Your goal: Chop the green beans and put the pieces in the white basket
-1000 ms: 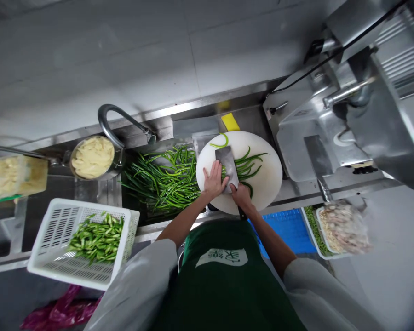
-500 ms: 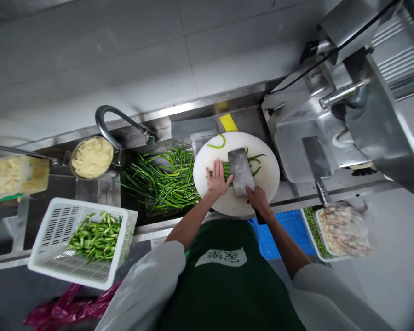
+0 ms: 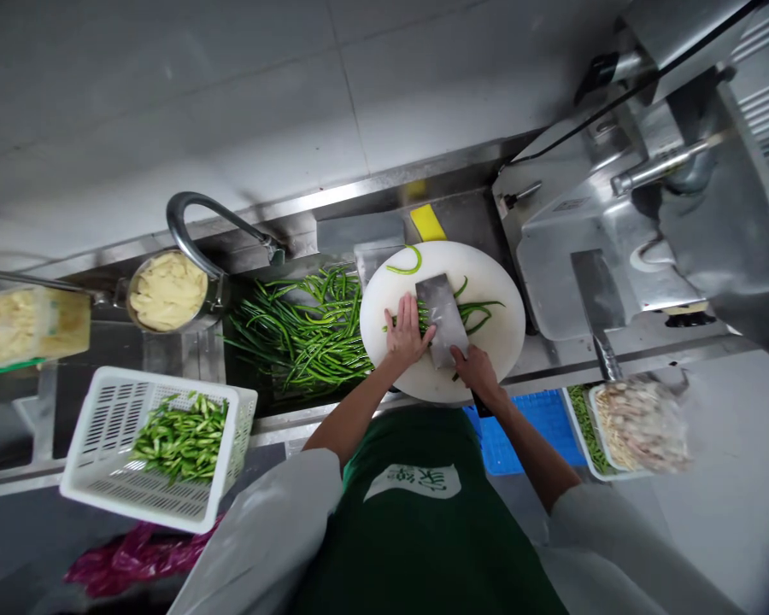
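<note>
On the round white cutting board point(image 3: 503, 350), my left hand point(image 3: 407, 337) lies flat over a bunch of long green peppers point(image 3: 485, 309), its fingers stretched out and the thumb apart. My right hand point(image 3: 478, 374) grips the dark handle of a cleaver point(image 3: 445, 318). The broad blade lies across the bunch, just right of my left fingers, and hides the middle of it. Pepper ends stick out on the blade's right side. One curved pepper point(image 3: 413, 259) rests alone near the board's upper left edge.
Many whole green peppers point(image 3: 314, 342) fill the sink left of the board. A white basket point(image 3: 80, 483) holds cut peppers point(image 3: 183, 436). A faucet point(image 3: 183, 224) arches beside a pot of pale slices point(image 3: 168, 290). Right stand a metal slicing machine point(image 3: 564, 282) and a second cleaver point(image 3: 595, 295).
The cleaver blade has shifted slightly left, closer to my left fingers, and is tilted more. The pepper ends at its right have spread a little to the right. My left hand stays on the bunch.
</note>
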Available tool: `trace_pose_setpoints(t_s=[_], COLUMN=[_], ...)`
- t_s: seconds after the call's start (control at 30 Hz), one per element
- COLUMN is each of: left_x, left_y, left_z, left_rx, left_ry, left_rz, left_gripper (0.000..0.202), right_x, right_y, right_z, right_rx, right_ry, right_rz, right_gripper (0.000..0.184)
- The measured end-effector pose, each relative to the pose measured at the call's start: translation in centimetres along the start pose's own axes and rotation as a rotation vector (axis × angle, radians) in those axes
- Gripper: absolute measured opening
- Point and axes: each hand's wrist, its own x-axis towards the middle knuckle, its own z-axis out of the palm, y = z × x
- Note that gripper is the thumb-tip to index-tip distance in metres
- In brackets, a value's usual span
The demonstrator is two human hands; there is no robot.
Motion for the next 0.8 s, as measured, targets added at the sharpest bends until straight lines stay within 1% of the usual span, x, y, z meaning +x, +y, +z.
trace_pose_setpoints(t_s=[0.1,0.2,0.37,0.47,0.53,0.6,0.67,0.73,0.8], left_x=[-0.1,0.0,0.2,-0.4,-1.3,-2.4,-3.3,-3.5,-3.1], left_y=[-0.1,-0.2,-0.2,-0.5,-1.1,-2.0,-2.5,-2.1,-0.8], left_z=[0.0,0.1,0.0,-0.6,-1.3,-2.1,-2.8,-3.1,-2.9], left_rx=[-0.007,-0.031,-0.049,-0.028,-0.011,0.005,0.014,0.019,0.030], left_ry=[-0.004,-0.005,0.007,-0.005,-0.033,-0.057,-0.047,-0.003,0.034], left_rz=[-0.002,-0.004,0.014,0.060,0.112,0.144,0.117,0.047,0.009], left_gripper=[0.083,0.082,0.077,0.076,0.074,0.073,0.072,0.072,0.073], right_x=[-0.1,-0.3,-0.2,0.0,0.0,-0.1,-0.2,-0.1,0.3], right_y=[-1.0,-2.5,-4.8,-5.0,-4.4,-2.9,-0.9,1.1,2.5], right_z=[0.3,0.8,2.4,2.4,1.8,0.7,-0.5,-1.5,-2.2], right_rx=[-0.066,-0.111,-0.089,-0.076,-0.057,-0.016,0.062,0.166,0.245], right_ry=[-0.020,0.002,0.081,0.098,0.098,0.132,0.176,0.168,0.119], right_rz=[0.026,0.007,0.020,-0.008,-0.040,-0.065,-0.041,0.019,0.050], right_gripper=[0.047,0.046,0.050,0.050,0.046,0.043,0.045,0.052,0.055])
